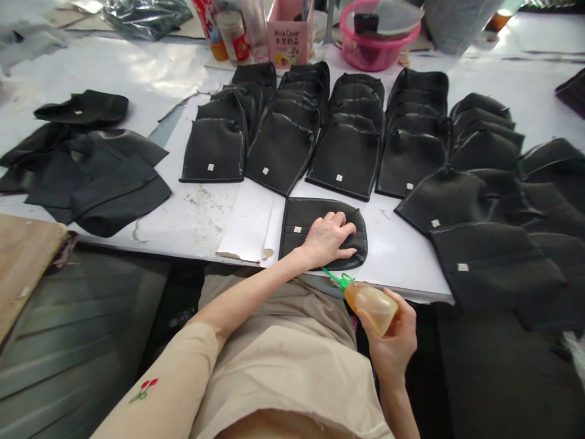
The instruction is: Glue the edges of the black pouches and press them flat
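My left hand (329,239) lies on a black leather-like piece (296,214) at the table's front edge. Its fingers are apart and slightly bent, pressing on the surface. The piece has a rounded right end, a raised rim and a small pale tag near its left end. My right hand (397,335) is wrapped around a squeeze bottle (372,303) of amber liquid, held tilted just beyond the table edge. The bottle's thin green nozzle (337,279) points up and left, its tip close to the lower edge of the piece, partly below my left hand.
Rows of similar black pieces (346,155) overlap behind and to the right. Loose black flat pieces (114,174) are heaped at left. A pink basket (372,52), pink box (289,42) and jars (235,39) stand at the back. A wooden board (27,259) juts in at left.
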A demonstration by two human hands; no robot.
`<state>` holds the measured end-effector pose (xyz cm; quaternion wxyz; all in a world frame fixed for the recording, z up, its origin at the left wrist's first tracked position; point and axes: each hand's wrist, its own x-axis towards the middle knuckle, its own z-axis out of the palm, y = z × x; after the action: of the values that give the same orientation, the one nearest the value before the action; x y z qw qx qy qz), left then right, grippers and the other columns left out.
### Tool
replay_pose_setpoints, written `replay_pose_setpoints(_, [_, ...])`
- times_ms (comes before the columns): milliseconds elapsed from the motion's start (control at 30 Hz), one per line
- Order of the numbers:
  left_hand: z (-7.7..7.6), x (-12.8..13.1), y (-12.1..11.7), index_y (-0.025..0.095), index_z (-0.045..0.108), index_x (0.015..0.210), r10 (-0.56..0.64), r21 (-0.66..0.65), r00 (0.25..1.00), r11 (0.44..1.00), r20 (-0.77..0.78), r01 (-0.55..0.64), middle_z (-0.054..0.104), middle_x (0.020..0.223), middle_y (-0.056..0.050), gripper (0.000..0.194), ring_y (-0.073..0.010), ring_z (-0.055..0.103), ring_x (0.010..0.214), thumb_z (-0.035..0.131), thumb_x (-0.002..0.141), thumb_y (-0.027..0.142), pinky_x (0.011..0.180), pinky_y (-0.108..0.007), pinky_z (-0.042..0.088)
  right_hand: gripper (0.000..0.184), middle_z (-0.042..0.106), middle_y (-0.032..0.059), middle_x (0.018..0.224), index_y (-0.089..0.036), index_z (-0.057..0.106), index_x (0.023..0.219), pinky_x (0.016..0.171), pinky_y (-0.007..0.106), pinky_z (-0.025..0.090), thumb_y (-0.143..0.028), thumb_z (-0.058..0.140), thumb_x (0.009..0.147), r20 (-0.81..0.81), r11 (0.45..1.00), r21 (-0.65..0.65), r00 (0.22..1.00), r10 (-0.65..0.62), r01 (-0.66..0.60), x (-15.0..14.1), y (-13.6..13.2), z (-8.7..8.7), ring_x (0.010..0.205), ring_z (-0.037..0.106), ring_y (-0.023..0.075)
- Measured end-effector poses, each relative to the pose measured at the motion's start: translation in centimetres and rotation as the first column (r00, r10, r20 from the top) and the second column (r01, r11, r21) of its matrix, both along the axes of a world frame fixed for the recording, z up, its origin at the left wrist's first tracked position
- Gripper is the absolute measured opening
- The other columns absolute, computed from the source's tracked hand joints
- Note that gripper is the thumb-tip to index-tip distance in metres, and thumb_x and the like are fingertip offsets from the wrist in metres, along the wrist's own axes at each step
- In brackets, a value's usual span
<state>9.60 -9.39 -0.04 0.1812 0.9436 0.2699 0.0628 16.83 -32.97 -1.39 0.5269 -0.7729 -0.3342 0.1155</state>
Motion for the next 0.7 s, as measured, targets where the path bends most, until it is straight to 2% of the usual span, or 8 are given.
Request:
replay_pose_setpoints(300, [-0.2, 0.0, 0.2, 0.024, 0.068, 0.112, 0.005, -0.023, 0.999, 1.000, 0.042, -0.004, 0.060, 0.114, -0.006, 0.039, -0.0253, 0.056, 0.106, 0.076, 0.086, 0.052, 0.083, -0.034, 0.047, 0.062, 0.067, 0.0109, 0.121, -0.022, 0.062, 0.128, 0.091, 0.045, 0.058, -0.042, 0.088, 0.075, -0.017, 0.998, -0.016, 0.998, 0.066, -0.066, -0.9, 0.3, -1.0, 0.107, 0.067, 0.0297])
replay_pose_setpoints(367, [-0.1, -0.1, 0.7, 0.023, 0.069, 0.111, 0.009, -0.093, 0.997, 0.996, 0.083, -0.001, 0.061, 0.115, -0.007, 0.038, -0.0247, 0.058, 0.107, 0.074, 0.088, 0.054, 0.085, -0.034, 0.049, 0.063, 0.067, 0.0111, 0.122, -0.022, 0.062, 0.129, 0.092, 0.046, 0.058, -0.042, 0.088, 0.075, -0.033, 0.997, -0.017, 0.996, 0.080, -0.080, -1.1, 0.3, -1.2, 0.108, 0.067, 0.0301])
replay_pose_setpoints(433, [0.1, -0.7, 1.4, 0.021, 0.069, 0.110, 0.016, -0.226, 0.986, 0.974, 0.165, 0.022, 0.063, 0.113, -0.007, 0.036, -0.0219, 0.061, 0.104, 0.069, 0.092, 0.053, 0.086, -0.032, 0.050, 0.063, 0.066, 0.0113, 0.123, -0.023, 0.061, 0.129, 0.092, 0.046, 0.058, -0.042, 0.088, 0.075, -0.047, 0.995, -0.018, 0.995, 0.092, -0.093, -1.2, 0.3, -1.3, 0.109, 0.067, 0.0306])
replay_pose_setpoints(500, [0.1, -1.6, 2.2, 0.020, 0.068, 0.110, 0.064, -0.364, 0.962, 0.930, 0.267, 0.039, 0.064, 0.110, -0.005, 0.031, -0.0178, 0.063, 0.098, 0.065, 0.097, 0.048, 0.084, -0.029, 0.052, 0.064, 0.067, 0.0117, 0.124, -0.022, 0.061, 0.129, 0.093, 0.047, 0.058, -0.042, 0.088, 0.074, -0.054, 0.994, -0.022, 0.993, 0.103, -0.105, -1.2, 0.4, -1.4, 0.110, 0.067, 0.0312])
replay_pose_setpoints(567, [0.1, -3.0, 2.8, 0.020, 0.068, 0.108, 0.149, -0.426, 0.929, 0.905, 0.338, 0.010, 0.064, 0.108, -0.004, 0.023, -0.0156, 0.065, 0.095, 0.064, 0.098, 0.040, 0.084, -0.026, 0.052, 0.064, 0.067, 0.0119, 0.123, -0.022, 0.061, 0.128, 0.093, 0.047, 0.058, -0.043, 0.088, 0.074, -0.046, 0.993, -0.027, 0.992, 0.114, -0.115, -1.3, 0.6, -1.6, 0.110, 0.067, 0.0317])
replay_pose_setpoints(700, [0.1, -6.6, 3.1, 0.020, 0.069, 0.103, 0.315, -0.361, 0.892, 0.913, 0.324, -0.191, 0.065, 0.102, -0.003, 0.011, -0.0156, 0.064, 0.093, 0.065, 0.096, 0.028, 0.082, -0.027, 0.052, 0.064, 0.068, 0.0117, 0.122, -0.022, 0.062, 0.129, 0.089, 0.045, 0.058, -0.042, 0.089, 0.074, -0.009, 0.988, -0.015, 0.988, 0.154, -0.154, -1.4, 0.9, -1.9, 0.107, 0.068, 0.0313])
